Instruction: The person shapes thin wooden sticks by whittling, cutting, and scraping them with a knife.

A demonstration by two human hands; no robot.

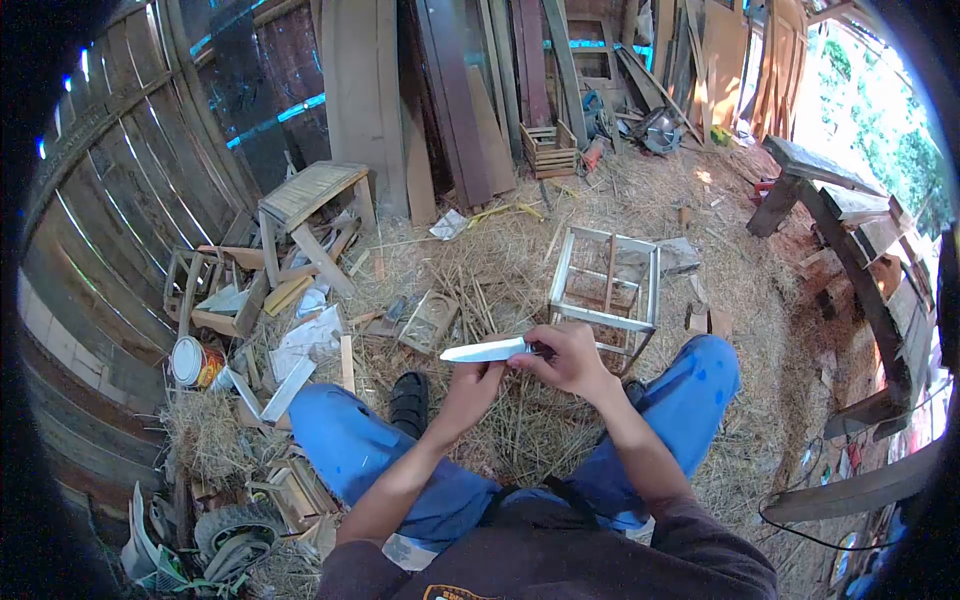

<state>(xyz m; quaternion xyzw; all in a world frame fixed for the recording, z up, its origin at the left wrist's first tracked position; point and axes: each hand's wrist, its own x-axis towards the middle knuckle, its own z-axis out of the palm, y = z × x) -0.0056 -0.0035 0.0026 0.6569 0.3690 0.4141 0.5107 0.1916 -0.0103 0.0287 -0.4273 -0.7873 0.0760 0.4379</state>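
Note:
In front of my body, between my knees, a short white strip [484,350], apparently painted wood, is held level in both hands. My left hand [474,388] pinches it from below near its middle, the thumb close to the other thumb. On its right end my right hand [568,360] closes with thumb and fingers; whether something small is also inside that grip I cannot make out. Just beyond my right hand stands a white-edged wooden frame [602,318] with open sides. A carved wooden block [430,320] lies on the straw past the strip's left tip.
A wooden stool [312,190] and a paint can [187,361] stand to the left, near an L-shaped white piece [289,391]. Boards [362,100] lean at the back beside a slatted crate [550,152] and a circular saw [662,134]. A heavy timber bench [868,285] is at right.

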